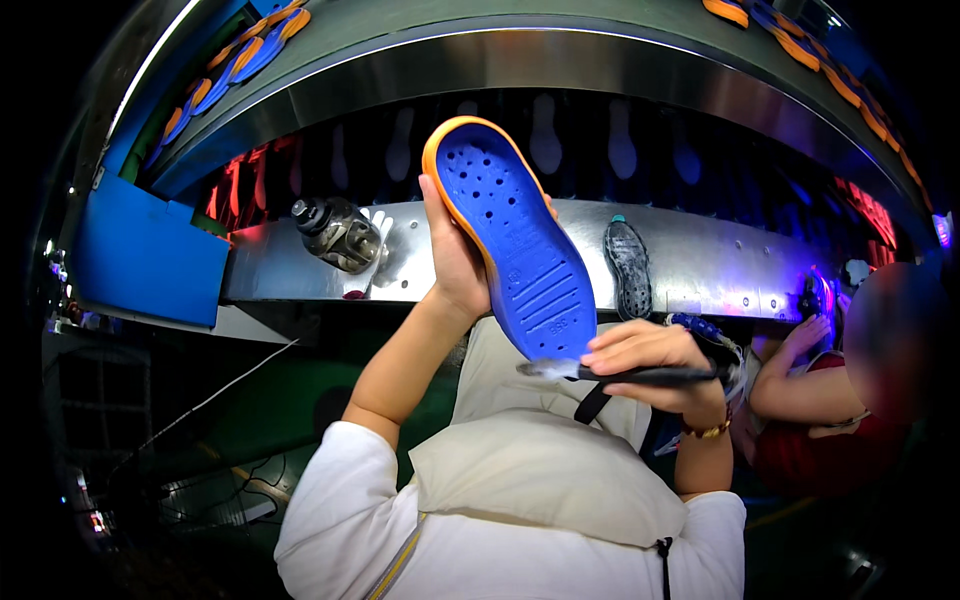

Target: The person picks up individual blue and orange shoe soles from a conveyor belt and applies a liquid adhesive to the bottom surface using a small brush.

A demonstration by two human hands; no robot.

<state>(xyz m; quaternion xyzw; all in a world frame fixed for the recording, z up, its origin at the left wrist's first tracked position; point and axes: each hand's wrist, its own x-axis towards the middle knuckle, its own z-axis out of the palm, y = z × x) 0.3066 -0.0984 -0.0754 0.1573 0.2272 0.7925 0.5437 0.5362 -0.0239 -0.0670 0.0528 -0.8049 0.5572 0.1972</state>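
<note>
While gripping the blue perforated rubber shoe sole with an orange rim (515, 240) by its left edge, holding it up tilted in the air, tread facing the camera, in front of the long brushed-steel ledge (700, 260) and not resting on it. Closing the left hand (455, 255) around that edge, thumb hidden behind. Pinching the black-handled brush (640, 376) in the right hand (650, 365), fingers curled tight about the handle, bristle tip touching the sole's lower heel end.

Judging the risks: gripping only one edge, so possibly letting the sole twist or slip under pressure from the brush; wandering off the heel with the bristles, possibly smearing onto the orange rim or the cream padded apron (540, 470) just below; crowding the co-worker's hand (805, 335) reaching in at the ledge's right end.

Looking for containers: showing no box, tray or bin. Carrying things instead: the steel ledge, bearing a dark grey perforated sole (630, 270) lying near its middle and a stubby grey metal cylinder fitting (338, 233) toward its left end; the curved upper track, bearing rows of blue-and-orange soles (250, 50) along its far left and right edges. Failing to tell whether anything is sitting in the dark slots behind the ledge.
</note>
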